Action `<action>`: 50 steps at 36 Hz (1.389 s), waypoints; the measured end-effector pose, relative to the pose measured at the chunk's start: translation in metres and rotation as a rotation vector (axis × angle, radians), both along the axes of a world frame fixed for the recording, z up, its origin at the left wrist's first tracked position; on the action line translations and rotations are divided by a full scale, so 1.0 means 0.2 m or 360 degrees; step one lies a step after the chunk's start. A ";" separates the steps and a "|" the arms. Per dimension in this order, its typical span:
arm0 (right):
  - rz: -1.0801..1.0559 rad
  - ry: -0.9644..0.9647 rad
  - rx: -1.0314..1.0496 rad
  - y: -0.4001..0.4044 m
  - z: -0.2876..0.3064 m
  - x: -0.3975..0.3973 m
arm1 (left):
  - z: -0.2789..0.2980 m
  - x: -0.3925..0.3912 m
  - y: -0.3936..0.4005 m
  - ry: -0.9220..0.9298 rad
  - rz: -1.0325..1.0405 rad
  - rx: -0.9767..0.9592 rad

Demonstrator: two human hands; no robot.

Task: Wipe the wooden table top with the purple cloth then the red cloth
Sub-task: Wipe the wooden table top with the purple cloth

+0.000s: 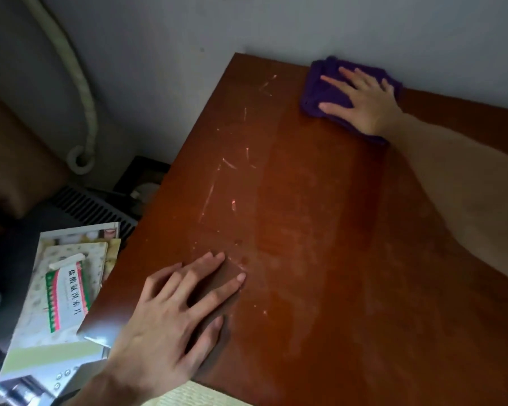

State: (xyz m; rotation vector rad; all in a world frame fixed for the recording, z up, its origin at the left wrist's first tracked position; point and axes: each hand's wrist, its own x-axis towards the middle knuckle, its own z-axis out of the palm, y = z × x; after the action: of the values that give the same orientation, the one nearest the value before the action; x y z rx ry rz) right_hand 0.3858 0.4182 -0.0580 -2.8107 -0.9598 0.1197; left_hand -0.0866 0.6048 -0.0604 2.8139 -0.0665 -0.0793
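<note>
Purple cloth (pixel 329 92) lies bunched at the bench's (pixel 320 230) far edge by the wall — right hand (pixel 361 104) presses it, fingers (pixel 335 82) straight and spread. Left hand (pixel 170 315) rests flat near the front-left corner, fingers released — papers (pixel 62 291) beside.

The wooden table top (pixel 320 230) lies open across its middle and near right part, bare but for pale scratches and dusty smears. At the far edge the wall (pixel 305 24) closes it off. There the purple cloth (pixel 326 92) lies under the flat right hand (pixel 361 104), whose forearm crosses the right side. The left hand (pixel 170 315) rests flat at the near left edge. Beyond that edge, lower down, a stack of papers and a medicine box (pixel 66 294) crowds the space.
</note>
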 end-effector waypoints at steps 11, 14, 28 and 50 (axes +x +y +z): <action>-0.0224 0.0015 -0.0079 0.07 -0.02 -0.37 | 0.00 -0.01 0.01 -0.0078 -0.0048 -0.0013; -0.0198 -0.0011 -0.0080 0.08 -0.03 -0.67 | -0.01 -0.01 0.01 -0.0115 -0.0045 -0.0010; 0.0028 -0.0184 -0.0053 0.11 -0.09 -2.24 | 0.01 -0.08 0.05 -0.0656 0.0400 -0.0384; 0.0891 -0.0120 -0.0196 0.44 -0.01 -0.97 | -0.11 0.06 0.52 -0.0183 0.0074 -0.0144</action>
State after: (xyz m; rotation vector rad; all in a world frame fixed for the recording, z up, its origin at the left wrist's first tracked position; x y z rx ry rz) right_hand 0.1919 0.5062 -0.0602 -2.5776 -1.7872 0.1457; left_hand -0.0755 0.7091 -0.0815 2.7259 -0.0306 0.0939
